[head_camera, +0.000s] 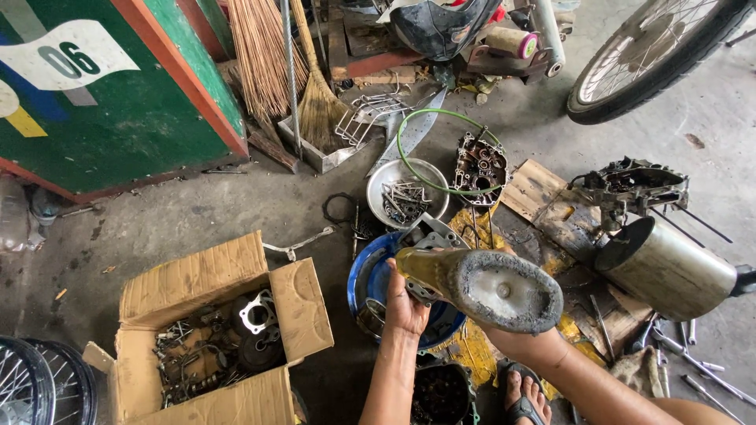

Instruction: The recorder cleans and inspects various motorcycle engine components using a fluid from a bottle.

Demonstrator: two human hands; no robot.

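My left hand and right hand both clasp the dirty engine cover, fingers wrapped; its long axis runs left-right over the blue basin.

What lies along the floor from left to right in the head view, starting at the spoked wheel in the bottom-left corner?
Spoked wheel → cardboard box of parts → left hand → grimy casing held up → metal cylinder.
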